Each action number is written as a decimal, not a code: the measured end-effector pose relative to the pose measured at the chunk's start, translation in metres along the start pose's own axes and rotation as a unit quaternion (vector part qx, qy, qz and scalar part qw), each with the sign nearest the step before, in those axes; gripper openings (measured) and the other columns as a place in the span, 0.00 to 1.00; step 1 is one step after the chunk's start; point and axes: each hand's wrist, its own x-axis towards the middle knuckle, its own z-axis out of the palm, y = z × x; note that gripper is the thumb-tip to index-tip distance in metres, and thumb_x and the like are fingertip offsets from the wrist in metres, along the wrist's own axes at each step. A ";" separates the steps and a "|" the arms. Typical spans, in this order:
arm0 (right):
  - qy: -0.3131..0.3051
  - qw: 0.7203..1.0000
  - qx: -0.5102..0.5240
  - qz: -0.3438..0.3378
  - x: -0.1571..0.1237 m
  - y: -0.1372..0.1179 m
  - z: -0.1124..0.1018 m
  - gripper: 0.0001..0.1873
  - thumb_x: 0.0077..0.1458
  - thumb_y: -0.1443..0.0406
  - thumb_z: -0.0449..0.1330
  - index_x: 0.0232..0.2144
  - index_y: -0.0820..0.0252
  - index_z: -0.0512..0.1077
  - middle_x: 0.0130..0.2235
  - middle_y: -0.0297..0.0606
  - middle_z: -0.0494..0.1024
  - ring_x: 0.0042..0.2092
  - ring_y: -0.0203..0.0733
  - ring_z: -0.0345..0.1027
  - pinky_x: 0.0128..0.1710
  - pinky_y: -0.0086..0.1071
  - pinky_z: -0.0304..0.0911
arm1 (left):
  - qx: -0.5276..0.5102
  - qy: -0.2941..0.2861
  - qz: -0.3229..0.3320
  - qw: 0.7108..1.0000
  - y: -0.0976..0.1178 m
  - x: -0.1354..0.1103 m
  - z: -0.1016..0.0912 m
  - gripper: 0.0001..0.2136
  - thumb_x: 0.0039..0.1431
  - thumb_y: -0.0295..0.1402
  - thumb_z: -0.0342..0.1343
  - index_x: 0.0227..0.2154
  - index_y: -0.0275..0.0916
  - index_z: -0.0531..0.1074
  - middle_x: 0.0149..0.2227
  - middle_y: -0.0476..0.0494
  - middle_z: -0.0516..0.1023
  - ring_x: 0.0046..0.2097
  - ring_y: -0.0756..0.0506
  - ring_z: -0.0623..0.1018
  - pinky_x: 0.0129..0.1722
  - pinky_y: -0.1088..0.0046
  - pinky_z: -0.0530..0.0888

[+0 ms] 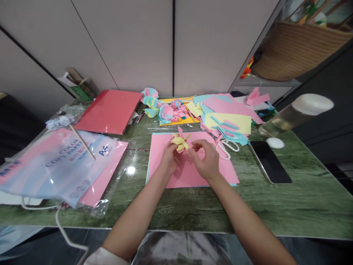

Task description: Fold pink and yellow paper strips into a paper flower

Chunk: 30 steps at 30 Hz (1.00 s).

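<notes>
A folded paper flower with yellow and pink petals is held upright above a stack of pink paper. My left hand closes around its left side and base, so the lower part is mostly hidden. At the flower's right edge is my right hand, its fingers curved and apart from the thumb. The thumb tip comes close to a yellow petal; whether it touches is unclear. White-handled scissors lie just right of my right hand, partly over the pink stack.
Crumpled paper flowers, cut colored sheets and paper strips lie at the back. A red folder and bagged copy paper with a stick flower are left. A phone and bottle stand right.
</notes>
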 end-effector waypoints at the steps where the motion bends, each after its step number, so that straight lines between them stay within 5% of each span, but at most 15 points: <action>1: -0.014 1.000 -0.005 -0.004 0.000 -0.001 0.000 0.10 0.50 0.60 0.57 0.35 0.58 0.67 0.31 0.34 0.73 0.32 0.37 0.66 0.39 0.35 0.57 | -0.007 0.002 -0.006 1.000 0.001 -0.001 0.000 0.10 0.42 0.31 0.56 0.31 0.37 0.69 0.29 0.48 0.74 0.28 0.51 0.72 0.28 0.75 0.66; 7: -0.062 0.997 -0.026 -0.024 0.003 0.000 0.000 0.08 0.49 0.61 0.58 0.33 0.57 0.69 0.31 0.34 0.73 0.34 0.38 0.66 0.41 0.36 0.56 | -0.041 0.021 -0.028 0.999 0.003 0.000 -0.003 0.11 0.43 0.30 0.55 0.33 0.39 0.69 0.33 0.48 0.76 0.30 0.51 0.74 0.29 0.75 0.67; 15: -0.002 0.998 -0.014 -0.057 0.005 0.005 -0.001 0.06 0.51 0.61 0.57 0.31 0.57 0.71 0.30 0.34 0.74 0.34 0.38 0.66 0.41 0.36 0.57 | -0.063 0.007 -0.032 0.997 0.004 0.002 -0.007 0.08 0.42 0.30 0.56 0.29 0.37 0.69 0.27 0.49 0.74 0.24 0.54 0.70 0.24 0.77 0.66; 30: 0.016 0.999 0.002 0.027 0.008 0.014 -0.002 0.11 0.57 0.63 0.49 0.37 0.58 0.70 0.37 0.39 0.75 0.38 0.41 0.68 0.40 0.37 0.60 | 0.007 -0.029 0.024 0.999 0.003 0.001 -0.005 0.11 0.37 0.27 0.57 0.28 0.38 0.66 0.27 0.50 0.71 0.26 0.53 0.71 0.26 0.78 0.66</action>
